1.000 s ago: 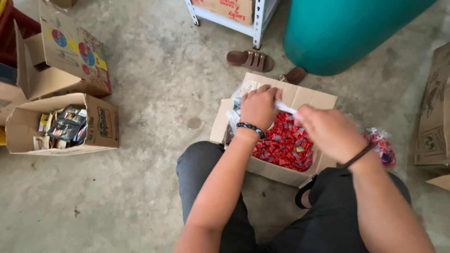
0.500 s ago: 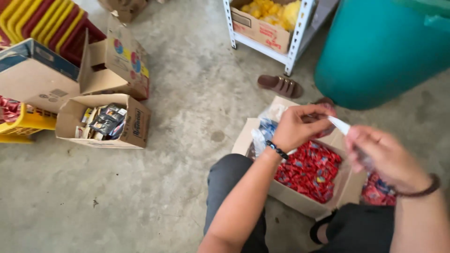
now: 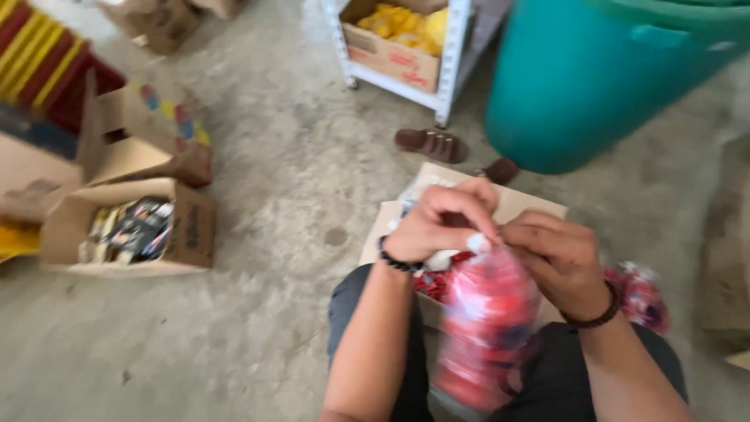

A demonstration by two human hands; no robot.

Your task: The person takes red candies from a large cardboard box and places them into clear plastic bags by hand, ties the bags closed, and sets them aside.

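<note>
Both hands, the left hand (image 3: 445, 223) and the right hand (image 3: 558, 262), pinch together the top of a hanging clear bag of red packets (image 3: 484, 328), so it stays closed, above the open cardboard box (image 3: 516, 199).

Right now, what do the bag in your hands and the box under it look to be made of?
The bag looks like thin clear plastic film: glossy, with red packets showing through, though motion blurs it. Both the left hand and right hand pinch its top. The box looks like plain brown cardboard, matte, with folded flaps.
</note>
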